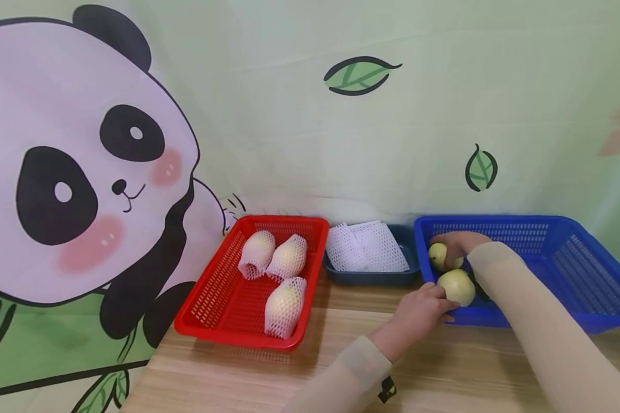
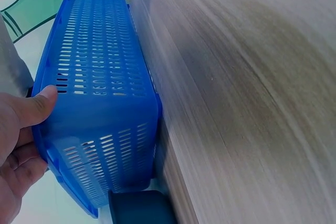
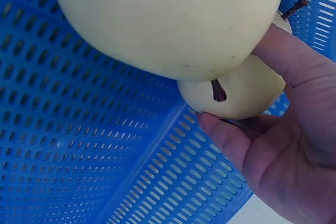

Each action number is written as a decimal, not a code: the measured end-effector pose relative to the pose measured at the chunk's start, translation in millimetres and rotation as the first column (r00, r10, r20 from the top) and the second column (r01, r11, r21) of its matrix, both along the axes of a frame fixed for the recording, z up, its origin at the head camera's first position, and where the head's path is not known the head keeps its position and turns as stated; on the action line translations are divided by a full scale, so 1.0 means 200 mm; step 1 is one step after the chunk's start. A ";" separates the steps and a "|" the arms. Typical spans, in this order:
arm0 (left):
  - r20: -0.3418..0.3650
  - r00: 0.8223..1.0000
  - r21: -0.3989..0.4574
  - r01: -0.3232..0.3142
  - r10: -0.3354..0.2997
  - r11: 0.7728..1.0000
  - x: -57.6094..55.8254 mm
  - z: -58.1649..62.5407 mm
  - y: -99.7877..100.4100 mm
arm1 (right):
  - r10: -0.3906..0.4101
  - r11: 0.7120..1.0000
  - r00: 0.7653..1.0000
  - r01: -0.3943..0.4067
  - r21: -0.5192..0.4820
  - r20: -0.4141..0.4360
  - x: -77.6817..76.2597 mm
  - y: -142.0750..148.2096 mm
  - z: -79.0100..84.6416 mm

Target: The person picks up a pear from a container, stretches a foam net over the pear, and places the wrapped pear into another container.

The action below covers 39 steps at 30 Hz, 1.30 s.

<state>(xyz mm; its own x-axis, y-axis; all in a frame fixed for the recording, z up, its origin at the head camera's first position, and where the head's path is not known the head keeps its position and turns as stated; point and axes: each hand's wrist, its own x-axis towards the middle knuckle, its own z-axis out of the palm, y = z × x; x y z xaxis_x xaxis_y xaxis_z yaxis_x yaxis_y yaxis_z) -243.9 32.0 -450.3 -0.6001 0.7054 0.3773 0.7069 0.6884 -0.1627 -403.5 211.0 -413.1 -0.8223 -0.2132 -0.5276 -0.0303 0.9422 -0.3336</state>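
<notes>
My left hand grips the near left corner of the blue basket, its thumb on the outer wall and the other fingers at the rim. Inside that basket, my right hand holds a pale yellow pear between thumb and fingers. A larger-looking pear lies nearer the front, close to the left fingertips; in the right wrist view it covers part of the held one. Behind the right thumb, another stem shows, with its fruit mostly hidden.
To the left stands a red basket with three fruits in white foam nets. Between the baskets, a dark blue tray holds flat white foam nets. A small black-and-yellow object shows beside the left sleeve. A panda-print cloth hangs behind.
</notes>
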 end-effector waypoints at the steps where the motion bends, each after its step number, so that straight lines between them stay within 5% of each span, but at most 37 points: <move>1: -0.003 1.000 -0.001 0.000 0.000 1.000 0.00 0.00 0.00 | 0.005 1.000 1.000 -0.005 0.000 0.000 0.00 0.00 0.00; 16: -0.048 0.999 0.021 0.001 0.000 1.000 0.01 -0.03 0.01 | 0.112 0.991 0.991 -0.117 -0.064 -0.070 0.01 0.06 0.03; 25: -0.073 0.997 0.023 -0.024 0.025 0.999 0.02 -0.06 0.00 | 0.218 0.951 0.945 -0.262 -0.166 -0.243 0.03 0.13 0.10; 30: -0.043 0.998 0.019 -0.040 0.040 0.999 0.03 -0.04 0.00 | 0.209 0.943 0.928 -0.275 -0.188 -0.308 0.04 0.16 0.15; 39: 0.051 0.999 0.023 -0.019 0.018 1.000 0.03 -0.01 -0.01 | 0.113 0.927 0.935 -0.221 -0.303 -0.335 0.15 0.18 0.26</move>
<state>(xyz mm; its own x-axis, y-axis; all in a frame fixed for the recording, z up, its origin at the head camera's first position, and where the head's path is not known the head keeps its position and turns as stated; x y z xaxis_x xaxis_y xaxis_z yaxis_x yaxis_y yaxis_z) -237.8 30.1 -451.7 -0.6317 0.6854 0.3622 0.7010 0.7046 -0.1107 -374.5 247.3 -362.0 -0.8680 -0.4793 -0.1301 -0.3286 0.7507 -0.5732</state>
